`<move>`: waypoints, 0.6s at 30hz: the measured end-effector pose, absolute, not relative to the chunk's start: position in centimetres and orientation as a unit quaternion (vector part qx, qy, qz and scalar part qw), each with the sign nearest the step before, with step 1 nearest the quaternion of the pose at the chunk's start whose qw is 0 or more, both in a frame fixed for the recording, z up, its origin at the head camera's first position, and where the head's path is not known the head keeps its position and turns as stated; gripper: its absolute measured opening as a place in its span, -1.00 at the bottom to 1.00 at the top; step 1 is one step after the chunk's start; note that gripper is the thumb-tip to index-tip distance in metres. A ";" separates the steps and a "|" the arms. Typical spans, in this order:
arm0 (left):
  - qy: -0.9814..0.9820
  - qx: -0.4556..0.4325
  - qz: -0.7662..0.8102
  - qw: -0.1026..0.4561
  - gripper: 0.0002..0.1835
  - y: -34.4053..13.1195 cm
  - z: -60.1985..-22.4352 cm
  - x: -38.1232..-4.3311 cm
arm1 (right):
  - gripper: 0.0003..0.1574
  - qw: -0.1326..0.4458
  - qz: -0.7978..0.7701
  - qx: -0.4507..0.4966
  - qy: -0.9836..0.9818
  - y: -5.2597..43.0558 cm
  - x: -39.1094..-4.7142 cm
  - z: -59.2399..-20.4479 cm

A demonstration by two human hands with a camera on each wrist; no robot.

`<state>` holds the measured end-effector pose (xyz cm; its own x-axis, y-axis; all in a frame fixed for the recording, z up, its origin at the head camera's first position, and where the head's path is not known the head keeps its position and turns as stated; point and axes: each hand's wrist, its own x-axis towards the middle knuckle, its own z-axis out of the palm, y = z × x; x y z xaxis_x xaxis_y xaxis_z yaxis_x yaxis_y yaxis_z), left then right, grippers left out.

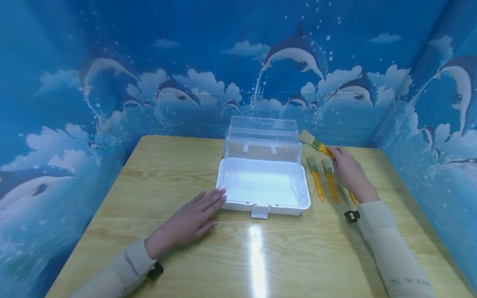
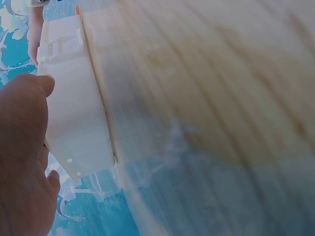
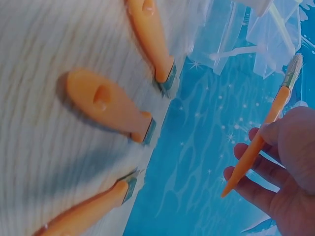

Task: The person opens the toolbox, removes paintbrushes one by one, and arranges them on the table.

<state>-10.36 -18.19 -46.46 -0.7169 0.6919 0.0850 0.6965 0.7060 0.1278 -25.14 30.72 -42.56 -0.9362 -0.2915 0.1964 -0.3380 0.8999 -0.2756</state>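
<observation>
A paintbrush (image 1: 316, 143) with an orange handle, green ferrule and pale bristles is pinched in my right hand (image 1: 348, 171), raised above the table with its bristles pointing left. In the right wrist view the thumb and fingers hold the handle of this brush (image 3: 263, 125). My left hand (image 1: 191, 217) has its fingers stretched out, fingertips touching the left front corner of a white plastic box (image 1: 266, 184). The box's clear lid (image 1: 263, 136) stands open at the back. Seen from the left wrist, the thumb and fingers lie along the box's side (image 2: 76, 103).
Right of the box, a brush (image 1: 316, 182) and another brush (image 1: 331, 182) lie on the wooden table (image 1: 179, 165), bristles away from me. A third brush (image 1: 353, 198) is partly hidden under the right arm. A dolphin-print backdrop (image 1: 208, 54) surrounds the table's back and sides.
</observation>
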 end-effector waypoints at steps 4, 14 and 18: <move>-0.922 -0.380 -0.075 0.027 -0.22 -18.2 -46.6 -10.3 | -0.41 0.075 0.149 0.158 -0.973 31.2 -25.1 -42.5; -0.922 -0.379 -0.076 0.016 -0.23 -18.3 -46.6 -10.4 | -0.43 0.065 0.150 0.149 -0.975 33.2 -24.7 -42.9; -0.921 -0.381 -0.076 0.019 -0.23 -18.4 -46.7 -10.4 | -0.44 0.054 0.150 0.141 -0.977 33.8 -24.6 -43.3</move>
<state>-10.41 -18.37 -46.68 -0.7094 0.6985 0.0937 0.7044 0.6985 0.1261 -24.64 33.84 -43.25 -0.9544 -0.2597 0.1471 -0.2918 0.9152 -0.2779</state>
